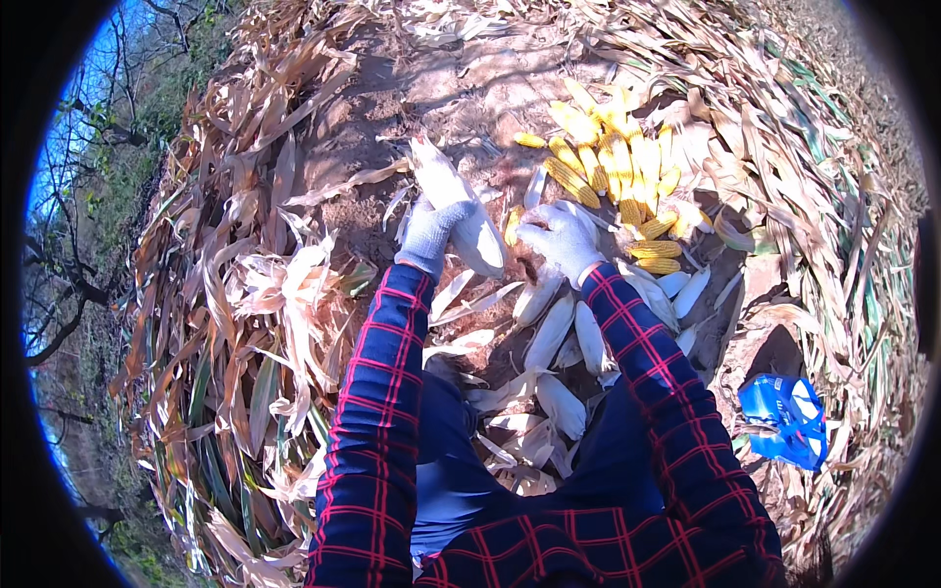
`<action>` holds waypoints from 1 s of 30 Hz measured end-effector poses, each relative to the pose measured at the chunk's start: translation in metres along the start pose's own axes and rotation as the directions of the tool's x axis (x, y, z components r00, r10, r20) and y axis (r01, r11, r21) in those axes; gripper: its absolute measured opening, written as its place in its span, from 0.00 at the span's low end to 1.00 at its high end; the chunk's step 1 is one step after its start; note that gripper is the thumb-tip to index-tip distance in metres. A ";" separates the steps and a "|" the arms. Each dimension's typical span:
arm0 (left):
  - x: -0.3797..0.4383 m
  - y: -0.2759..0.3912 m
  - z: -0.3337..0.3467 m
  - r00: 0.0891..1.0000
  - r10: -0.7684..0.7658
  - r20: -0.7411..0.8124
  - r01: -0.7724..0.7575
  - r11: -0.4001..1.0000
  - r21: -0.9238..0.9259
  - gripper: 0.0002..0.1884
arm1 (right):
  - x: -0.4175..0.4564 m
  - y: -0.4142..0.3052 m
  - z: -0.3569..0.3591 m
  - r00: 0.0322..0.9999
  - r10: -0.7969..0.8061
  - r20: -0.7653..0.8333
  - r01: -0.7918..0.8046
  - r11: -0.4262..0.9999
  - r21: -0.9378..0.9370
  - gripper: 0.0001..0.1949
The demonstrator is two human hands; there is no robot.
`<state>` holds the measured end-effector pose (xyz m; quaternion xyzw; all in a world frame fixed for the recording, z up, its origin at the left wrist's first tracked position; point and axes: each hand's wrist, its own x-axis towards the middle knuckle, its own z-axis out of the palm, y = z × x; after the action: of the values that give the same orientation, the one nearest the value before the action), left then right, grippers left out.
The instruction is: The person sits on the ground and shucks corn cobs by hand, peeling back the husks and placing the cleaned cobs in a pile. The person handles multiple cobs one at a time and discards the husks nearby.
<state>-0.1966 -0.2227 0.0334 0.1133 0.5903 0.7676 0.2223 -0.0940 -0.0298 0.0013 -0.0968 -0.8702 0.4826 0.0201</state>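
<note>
My left hand (434, 234), in a pale knit glove, grips an ear of corn in its whitish husk (479, 239). The husked ear slants, with its pointed end up and left and its rounded end down and right. My right hand (562, 239), also gloved, is beside it to the right, fingers loosely curled and thumb apart, and no object shows in its grasp. Between the two hands a bit of yellow cob (512, 225) is visible, partly hidden by the right fingers. Below the hands lie several unpeeled ears (550, 332) on the soil.
Peeled yellow cobs (617, 158) form a pile beyond my right hand. Dry corn stalks (772, 140) bank up on the right, with more stalks and leaves (220, 294) on the left. A blue printed bag (783, 420) lies at lower right. Bare soil (470, 88) stretches ahead.
</note>
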 end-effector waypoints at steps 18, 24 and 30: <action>0.005 -0.002 0.003 0.990 0.098 -0.097 -0.053 0.920 0.388 0.18 | -0.018 0.006 0.010 0.985 -0.094 0.144 0.039 0.938 0.345 0.32; -0.004 0.014 0.019 0.939 0.318 -0.128 -0.242 0.880 0.408 0.15 | -0.024 -0.013 -0.012 0.988 -0.100 0.121 0.082 0.986 0.148 0.32; 0.000 0.013 0.021 0.964 0.110 -0.241 -0.059 0.976 0.211 0.11 | -0.032 -0.008 -0.011 0.960 -0.085 0.269 -0.012 0.940 0.340 0.31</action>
<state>-0.1904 -0.2070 0.0515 0.0626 0.6833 0.7206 0.1000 -0.0624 -0.0310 0.0162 -0.0066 -0.7701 0.6332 -0.0776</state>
